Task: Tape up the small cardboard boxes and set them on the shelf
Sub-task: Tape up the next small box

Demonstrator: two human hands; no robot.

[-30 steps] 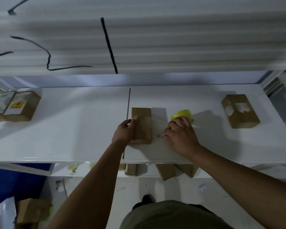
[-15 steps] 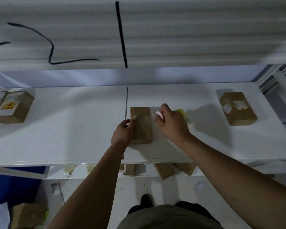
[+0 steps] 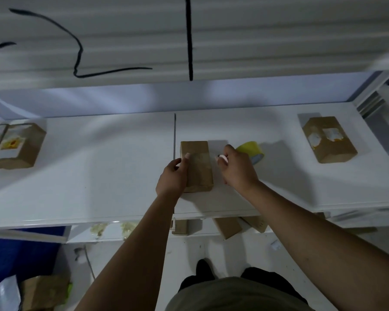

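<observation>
A small brown cardboard box (image 3: pixel 199 167) lies lengthwise at the middle of the white shelf board (image 3: pixel 99 176). My left hand (image 3: pixel 172 178) grips its left side, thumb on the top face. My right hand (image 3: pixel 238 170) hovers just right of the box, fingers closed on a small white tool (image 3: pixel 222 157) with a dark tip; what the tool is I cannot tell. A yellow tape roll (image 3: pixel 253 149) rests on the board right behind that hand, partly hidden by it.
Another cardboard box (image 3: pixel 329 140) with torn labels sits at the right end of the board, and two labelled boxes (image 3: pixel 20 145) at the left end. More boxes (image 3: pixel 228 226) lie on a lower shelf. An upper shelf (image 3: pixel 256 41) with black cables hangs overhead.
My right hand has moved from the board near the box's front right corner up beside the box's right side, holding the small tool, which uncovers the tape roll. My left hand stays on the box.
</observation>
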